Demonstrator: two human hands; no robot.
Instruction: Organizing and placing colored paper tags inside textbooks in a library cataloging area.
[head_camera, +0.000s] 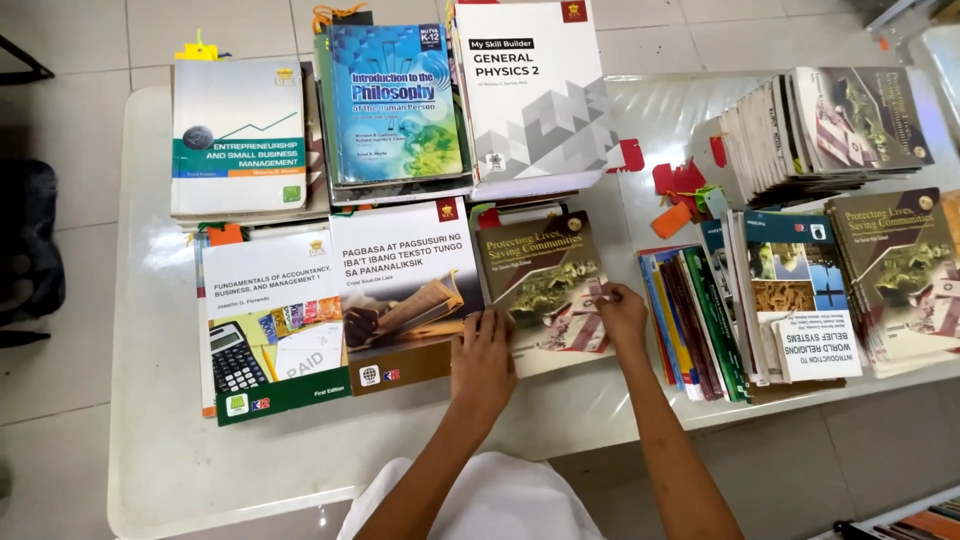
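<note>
— Item one: what carries the stock?

— A white counter (160, 440). No box or bin on it; the books lie in stacks. Beyond the fingers: a white and teal business book (238, 135), a blue philosophy book (397, 105), a white physics book (532, 90). Left of the fingers: an accounting book with a calculator (270, 320) and a white-topped reading book (405, 290).

— Item two: the hands?

— Left hand (483, 362) lies flat, fingers (478, 325) spread loosely on the lower left edge of the olive-green book (542, 285). Right hand (622, 315) rests at that book's right edge, fingers (602, 292) pinched on a small pale slip (594, 287) against the cover.

— Item three: right of the fingers?

— A row of thin spines (690, 325), a religions book (800, 310), more olive copies (900, 270), a fanned stack (800, 130), red and orange tags (680, 195).
</note>
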